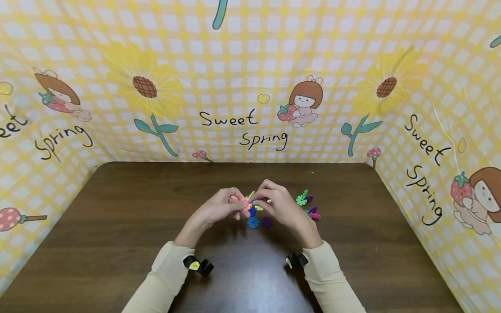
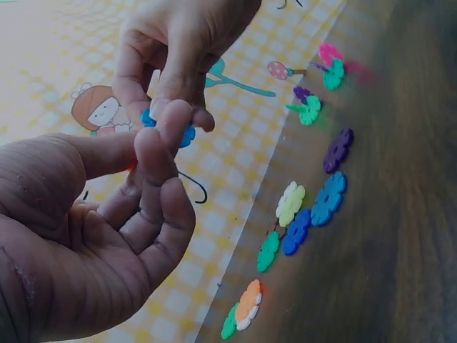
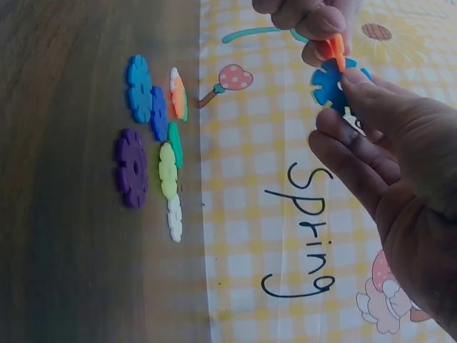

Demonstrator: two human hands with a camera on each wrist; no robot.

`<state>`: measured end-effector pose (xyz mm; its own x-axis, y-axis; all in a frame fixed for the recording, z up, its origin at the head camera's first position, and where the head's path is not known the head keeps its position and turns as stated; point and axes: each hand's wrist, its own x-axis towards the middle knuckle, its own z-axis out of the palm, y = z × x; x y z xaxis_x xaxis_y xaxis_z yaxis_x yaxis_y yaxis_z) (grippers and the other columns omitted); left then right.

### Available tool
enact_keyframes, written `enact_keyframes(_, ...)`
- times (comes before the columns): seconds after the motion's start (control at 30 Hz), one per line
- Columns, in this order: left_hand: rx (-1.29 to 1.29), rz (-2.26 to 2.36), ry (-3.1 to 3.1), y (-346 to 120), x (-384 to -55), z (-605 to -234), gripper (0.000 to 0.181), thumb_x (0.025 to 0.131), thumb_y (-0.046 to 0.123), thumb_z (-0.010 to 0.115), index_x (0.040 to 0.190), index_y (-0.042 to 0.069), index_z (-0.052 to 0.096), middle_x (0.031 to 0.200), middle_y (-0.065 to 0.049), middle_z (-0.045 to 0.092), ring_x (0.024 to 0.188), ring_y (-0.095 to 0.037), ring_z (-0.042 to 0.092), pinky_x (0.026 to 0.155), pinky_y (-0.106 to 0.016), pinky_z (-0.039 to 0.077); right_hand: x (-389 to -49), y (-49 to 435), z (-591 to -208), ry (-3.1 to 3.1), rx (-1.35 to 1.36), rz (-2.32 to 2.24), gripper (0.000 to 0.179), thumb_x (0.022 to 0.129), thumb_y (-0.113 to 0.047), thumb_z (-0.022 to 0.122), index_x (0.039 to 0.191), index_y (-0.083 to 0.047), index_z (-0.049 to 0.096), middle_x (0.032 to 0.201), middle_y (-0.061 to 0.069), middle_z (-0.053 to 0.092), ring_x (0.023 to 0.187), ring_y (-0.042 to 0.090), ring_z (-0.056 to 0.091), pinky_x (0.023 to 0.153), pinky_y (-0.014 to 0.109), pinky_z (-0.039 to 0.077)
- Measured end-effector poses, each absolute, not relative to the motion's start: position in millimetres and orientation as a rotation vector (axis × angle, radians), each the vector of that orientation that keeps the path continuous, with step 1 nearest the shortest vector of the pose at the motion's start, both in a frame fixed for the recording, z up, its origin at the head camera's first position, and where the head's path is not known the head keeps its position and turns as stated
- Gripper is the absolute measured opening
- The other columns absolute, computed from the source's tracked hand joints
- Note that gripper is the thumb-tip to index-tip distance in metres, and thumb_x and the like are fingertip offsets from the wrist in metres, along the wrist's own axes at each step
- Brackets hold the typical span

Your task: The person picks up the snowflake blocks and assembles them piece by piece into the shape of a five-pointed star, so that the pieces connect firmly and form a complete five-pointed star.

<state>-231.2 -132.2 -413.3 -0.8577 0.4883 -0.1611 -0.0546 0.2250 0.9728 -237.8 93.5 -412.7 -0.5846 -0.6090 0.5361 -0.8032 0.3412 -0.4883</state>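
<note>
Both hands meet over the far middle of the table. My left hand (image 1: 222, 207) pinches an orange notched disc (image 3: 337, 51) between thumb and fingers. A blue notched disc (image 3: 329, 87) is pinched by my right hand (image 1: 278, 205), the two discs touching edge to edge at an angle. Whether their slots are locked together I cannot tell. In the left wrist view, fingers cover most of the blue disc (image 2: 187, 136) and nearly all of the orange one.
Loose discs lie on the brown table under the hands: purple (image 3: 132, 168), light blue (image 3: 140, 90), dark blue (image 3: 158, 113), yellow (image 3: 168, 170), white (image 3: 174, 218) and others. Joined green and purple pieces (image 1: 302, 199) and a pink-green cluster (image 1: 313, 214) lie rightward. Checked cloth (image 1: 242, 78) walls the table.
</note>
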Motion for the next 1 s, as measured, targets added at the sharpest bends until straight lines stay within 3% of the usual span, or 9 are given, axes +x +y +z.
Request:
enact_keyframes(0.33, 0.486, 1.527, 2.193, -129, -233, -422, 0.017, 0.102, 0.016, 0.060, 0.104, -0.001, 0.060, 0.083, -0.019, 0.073, 0.064, -0.022, 0.063, 0.072, -0.047, 0.056, -243, 122, -410, -2.625, 1.269, 1.090, 0.006, 0.095, -0.010, 0.069, 0.096, -0.012, 0.074, 0.095, -0.004, 0.064, 0.083, 0.008, 0.060, 0.072, 0.025, 0.053)
enact_keyframes(0.43, 0.505, 1.404, 2.353, -131, -234, -425, 0.013, 0.100, 0.015, 0.063, 0.101, 0.002, 0.062, 0.082, -0.016, 0.072, 0.066, -0.026, 0.065, 0.067, -0.043, 0.055, -244, 139, -409, -2.807, 1.236, 1.063, 0.007, 0.096, -0.011, 0.068, 0.097, -0.013, 0.074, 0.094, -0.006, 0.066, 0.084, 0.008, 0.060, 0.072, 0.025, 0.052)
enact_keyframes(0.57, 0.460, 1.133, 2.656, -135, -237, -432, 0.011, 0.096, 0.017, 0.069, 0.102, 0.009, 0.065, 0.083, -0.003, 0.069, 0.070, -0.020, 0.063, 0.066, -0.034, 0.051, -245, 160, -407, -2.983, 1.174, 1.029, 0.007, 0.095, -0.010, 0.069, 0.096, -0.012, 0.076, 0.095, -0.004, 0.070, 0.082, 0.008, 0.061, 0.069, 0.025, 0.052)
enact_keyframes(0.67, 0.389, 0.971, 2.792, -139, -240, -439, 0.022, 0.093, 0.018, 0.072, 0.113, 0.013, 0.065, 0.089, -0.001, 0.063, 0.077, -0.016, 0.057, 0.071, -0.034, 0.047, -245, 176, -407, -3.058, 1.155, 1.032, 0.007, 0.093, -0.009, 0.071, 0.094, -0.011, 0.078, 0.091, -0.004, 0.072, 0.076, 0.008, 0.061, 0.065, 0.025, 0.052)
enact_keyframes(0.83, 0.330, 0.839, 2.851, -145, -243, -450, 0.053, 0.094, 0.021, 0.072, 0.143, 0.019, 0.053, 0.099, -0.008, 0.055, 0.086, -0.022, 0.049, 0.072, -0.039, 0.043, -243, 201, -405, -3.221, 1.114, 1.103, 0.007, 0.092, -0.008, 0.072, 0.091, -0.010, 0.079, 0.080, -0.004, 0.070, 0.070, 0.008, 0.057, 0.064, 0.026, 0.050)
enact_keyframes(1.0, 0.303, 0.766, 2.877, -146, -244, -457, 0.060, 0.095, 0.026, 0.070, 0.150, 0.022, 0.047, 0.115, -0.015, 0.058, 0.096, -0.028, 0.055, 0.076, -0.045, 0.047, -238, 220, -400, -3.312, 1.005, 1.169, 0.005, 0.089, -0.007, 0.074, 0.089, -0.009, 0.079, 0.080, -0.004, 0.070, 0.072, 0.011, 0.056, 0.067, 0.029, 0.050)
